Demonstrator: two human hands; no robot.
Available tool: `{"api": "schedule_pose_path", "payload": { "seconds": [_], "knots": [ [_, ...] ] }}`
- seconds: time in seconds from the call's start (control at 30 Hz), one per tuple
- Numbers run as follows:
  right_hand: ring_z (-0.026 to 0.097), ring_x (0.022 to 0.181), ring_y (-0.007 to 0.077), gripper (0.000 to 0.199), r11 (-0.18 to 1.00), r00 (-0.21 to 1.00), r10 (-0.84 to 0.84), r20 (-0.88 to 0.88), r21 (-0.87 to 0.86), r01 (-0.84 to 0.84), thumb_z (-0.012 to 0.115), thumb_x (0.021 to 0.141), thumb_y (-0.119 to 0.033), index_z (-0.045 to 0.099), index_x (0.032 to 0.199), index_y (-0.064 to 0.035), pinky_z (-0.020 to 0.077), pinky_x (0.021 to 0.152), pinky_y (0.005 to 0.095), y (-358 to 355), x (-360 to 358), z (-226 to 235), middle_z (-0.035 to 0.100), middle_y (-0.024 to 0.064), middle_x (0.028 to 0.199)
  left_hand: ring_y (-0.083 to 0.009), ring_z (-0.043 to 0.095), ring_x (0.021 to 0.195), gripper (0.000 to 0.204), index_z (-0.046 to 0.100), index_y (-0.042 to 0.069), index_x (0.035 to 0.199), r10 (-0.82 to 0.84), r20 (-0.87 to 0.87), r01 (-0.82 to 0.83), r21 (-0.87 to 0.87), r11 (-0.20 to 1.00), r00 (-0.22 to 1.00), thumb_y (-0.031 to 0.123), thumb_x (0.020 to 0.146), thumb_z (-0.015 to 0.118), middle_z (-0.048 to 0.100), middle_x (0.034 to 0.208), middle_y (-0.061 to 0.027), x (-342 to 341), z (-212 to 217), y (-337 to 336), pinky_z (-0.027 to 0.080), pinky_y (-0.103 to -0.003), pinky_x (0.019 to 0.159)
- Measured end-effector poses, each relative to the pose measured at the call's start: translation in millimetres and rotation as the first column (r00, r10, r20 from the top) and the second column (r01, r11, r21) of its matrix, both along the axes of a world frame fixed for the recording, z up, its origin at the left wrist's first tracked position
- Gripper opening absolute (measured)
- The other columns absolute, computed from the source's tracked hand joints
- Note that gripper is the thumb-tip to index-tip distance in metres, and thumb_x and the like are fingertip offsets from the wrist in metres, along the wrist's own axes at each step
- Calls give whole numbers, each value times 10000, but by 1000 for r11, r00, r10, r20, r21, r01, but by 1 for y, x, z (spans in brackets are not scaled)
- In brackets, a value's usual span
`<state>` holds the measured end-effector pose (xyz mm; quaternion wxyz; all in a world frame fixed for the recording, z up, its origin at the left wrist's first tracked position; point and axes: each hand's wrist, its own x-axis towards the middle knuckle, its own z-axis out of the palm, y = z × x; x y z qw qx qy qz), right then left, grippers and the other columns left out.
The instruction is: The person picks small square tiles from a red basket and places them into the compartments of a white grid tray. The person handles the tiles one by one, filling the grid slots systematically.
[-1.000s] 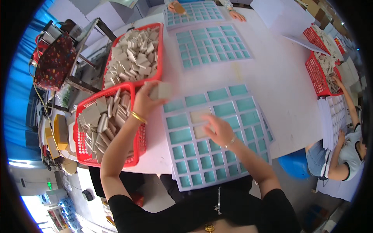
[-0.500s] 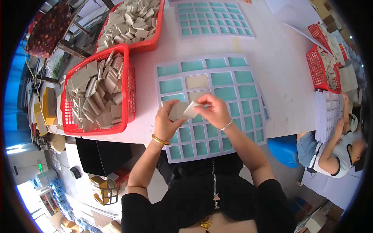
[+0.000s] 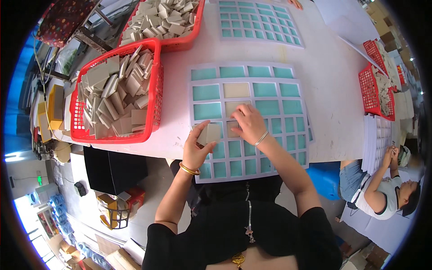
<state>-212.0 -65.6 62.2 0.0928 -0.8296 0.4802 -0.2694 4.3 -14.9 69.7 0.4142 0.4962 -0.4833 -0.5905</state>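
Observation:
In front of me lies a white grid frame (image 3: 221,146) with turquoise-backed compartments. Beige rectangular pieces sit in two of its larger compartments, one piece (image 3: 236,90) fully visible, the other (image 3: 231,108) partly under my fingers. My left hand (image 3: 196,143) is closed around small beige pieces (image 3: 211,133), held over the frame's left side; how many is unclear. Over the middle of the frame, my right hand (image 3: 250,123) has its thumb and fingers apart. Its tips are at a small beige piece (image 3: 232,129) in a compartment below the larger ones; the hand partly covers it.
A red basket (image 3: 156,96) heaped with beige pieces stands at the left, another red basket (image 3: 194,33) behind it. Another grid frame (image 3: 261,21) lies at the far side. At the right are more red baskets (image 3: 370,90), stacked white frames (image 3: 375,144) and a person (image 3: 380,191).
My right hand has moved from beside the left hand onto the frame, and the small piece it held is now in a compartment. The left hand keeps its pieces. The view has shifted slightly.

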Motion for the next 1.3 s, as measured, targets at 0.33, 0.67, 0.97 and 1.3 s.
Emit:
{"api": "schedule_pose_path", "payload": {
  "seconds": [0.33,0.67,0.97,1.3],
  "knots": [
    [586,654,116,282,807,851,-157,500,562,-181,757,753,-138,592,955,-28,462,572,251,30,-4,31,636,46,821,-114,599,795,625,474,46,1310,-138,111,146,-75,986,984,-49,735,700,561,1070,-71,-28,-2,0,521,-218,575],
    [587,647,173,177,833,930,-175,324,552,-35,666,797,-49,607,963,-47,477,608,283,16,-64,8,619,63,754,-134,640,753,414,454,47,1332,-104,18,105,-27,994,994,14,920,441,576,989,-111,-23,-6,3,493,-221,499],
    [572,753,200,156,865,950,-109,293,499,-55,677,757,-39,624,901,-65,477,664,328,10,-55,-3,571,52,846,-170,646,730,437,318,6,1273,48,20,-47,-40,998,999,-12,883,515,598,992,-149,-27,-8,9,490,-231,527],
    [575,740,211,151,924,956,-43,291,375,-72,697,755,-105,635,890,-77,478,642,329,23,-37,36,563,48,913,-186,636,722,301,558,-7,1129,-113,162,136,-141,981,980,32,838,624,620,978,-135,-35,-21,9,514,-268,624]
  ]
}}
